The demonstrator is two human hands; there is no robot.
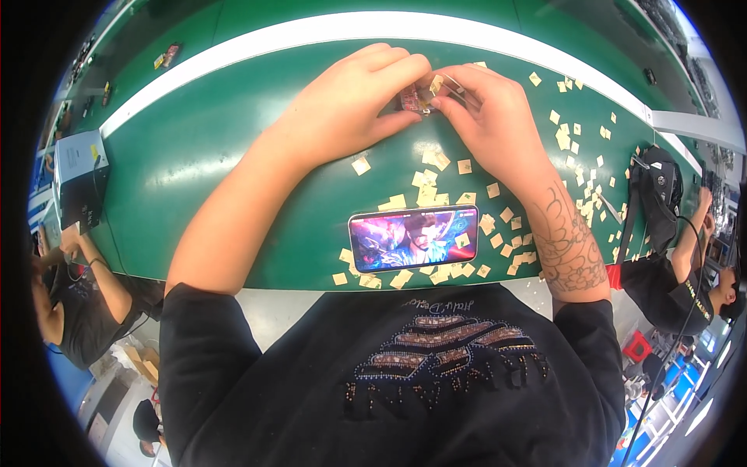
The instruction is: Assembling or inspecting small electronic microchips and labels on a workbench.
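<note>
Hands: we find the left hand curled, thumb below and index finger above, grasping a small reddish part by its near side. The right hand is bent in toward it, thumb and index tips at a pale yellow square; whether they pinch that square or only touch it, we cannot tell. A slim, light-edged item shows inside the right hand's curl; its kind is unclear to us.

Position: part and square sit between the two sets of fingertips, above the green tabletop. Nearer the body than both hands lies a lit phone, screen up. Loose squares spread between right hand and phone, around the phone's edges, and out beyond the right hand's outer side.

Risks, our judgement: the part offers little to hold, so a loosened left grip could let it turn or drop. Crowded fingertips hide much of the contact, so a square could go on crooked unnoticed. If the squares are tacky, which we cannot confirm, one might cling to a finger. The right forearm passes close over several; a low sweep could drag them. The bright screen, near the hands, could draw the eyes away.
</note>
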